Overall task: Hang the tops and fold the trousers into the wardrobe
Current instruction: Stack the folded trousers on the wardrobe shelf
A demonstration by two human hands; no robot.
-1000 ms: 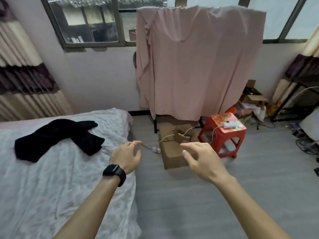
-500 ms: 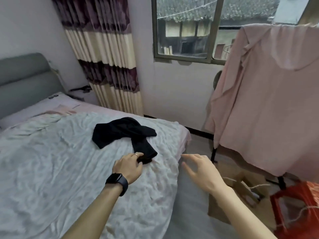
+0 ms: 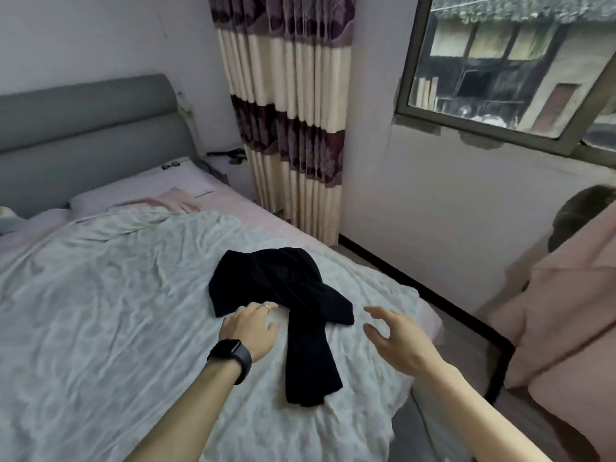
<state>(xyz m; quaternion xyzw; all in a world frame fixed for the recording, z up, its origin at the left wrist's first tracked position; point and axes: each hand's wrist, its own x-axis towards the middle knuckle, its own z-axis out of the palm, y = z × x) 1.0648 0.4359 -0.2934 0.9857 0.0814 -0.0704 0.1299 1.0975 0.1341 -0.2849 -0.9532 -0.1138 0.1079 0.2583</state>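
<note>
Black garment (image 3: pixel 283 288) lies bunched on bed (image 3: pixel 100 311); left hand (image 3: pixel 248 325) curls at its edge, grip hidden; right hand (image 3: pixel 398 338) spread, empty.

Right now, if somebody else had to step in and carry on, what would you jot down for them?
Left hand: at the near edge of the black garment; grip unclear.
Right hand: open, holding nothing, beside the garment, apart from it.
Garment: crumpled on the bed, probably trousers.
Done: nothing folded or hung that I can see.
To do: pick up, fold, put away; wardrobe is out of view.
</note>
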